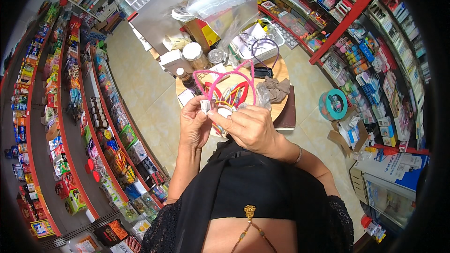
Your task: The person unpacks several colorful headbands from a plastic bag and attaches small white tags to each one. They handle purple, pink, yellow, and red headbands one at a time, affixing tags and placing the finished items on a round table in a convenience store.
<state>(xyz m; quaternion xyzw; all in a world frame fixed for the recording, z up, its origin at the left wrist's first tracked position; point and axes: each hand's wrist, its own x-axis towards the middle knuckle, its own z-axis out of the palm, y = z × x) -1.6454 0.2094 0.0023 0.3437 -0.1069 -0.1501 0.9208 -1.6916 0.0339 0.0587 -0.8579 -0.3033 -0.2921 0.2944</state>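
Observation:
My left hand [196, 124] is closed, pinching a small white tag-like piece [205, 105] at one end of a fuzzy pink cat-ear headband [213, 85]. The headband's ears point away from me above the table. My right hand [253, 129] comes in from the right with curled fingers, its fingertips beside the white piece and my left thumb. The headband's other side runs down behind my right hand, and what those fingers grip is hidden. Beneath lie red [241, 93] and yellow [226, 100] bands on the round wooden table [276, 112].
On the table's far side stand a lidded jar [194, 54], a dark bottle [185, 78], a white basket [269, 51] and a crumpled brown cloth [276, 89]. Stocked shelves [56, 112] line the left and right. A teal round container [333, 104] and an open cardboard box [349, 133] are at right.

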